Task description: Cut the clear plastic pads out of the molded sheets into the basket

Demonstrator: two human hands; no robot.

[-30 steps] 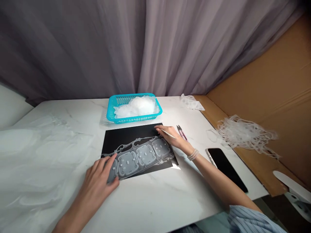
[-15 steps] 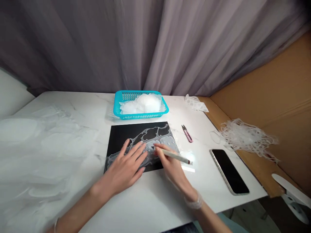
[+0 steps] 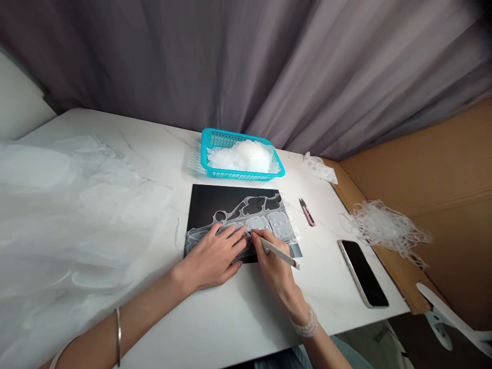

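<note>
Translucent sheet (image 3: 257, 224): flat on the black mat (image 3: 209, 200), mostly along its near half and right side; panels joined by thin looping strips
Sheet weight: probably very light; likely slides if only one spot is pressed
Sheet stiffness: looks thin and bendy, plastic or silicone by guess; panels likely firmer than loops
Sheet surface: glossy, so maybe slick on the mat
Weak spots: narrow loops toward the mat's far edge, likely to stretch or tear
Where to hold: best flat on the panels, or pinched at the solid outer rim; avoid lifting by a loop
Left hand (image 3: 215, 256): fingers spread, laid over the sheet at the mat's near edge, gripping nothing visible
Right hand (image 3: 273, 264): closed pen-style around a pale pen-like tool (image 3: 284, 256), at the mat's near edge
Tool: slim, probably light and rigid; hold low on the barrel for control
Hidden: tool tip and contact point, behind fingers; sheet's near left part, under left hand
Hard to make out: tool type; small marks on panels; whether tip touches sheet
Blurred: white film heap (image 3: 96, 205) left of mat, cut off by frame
Cut off: both forearms, nearer than mat
</note>
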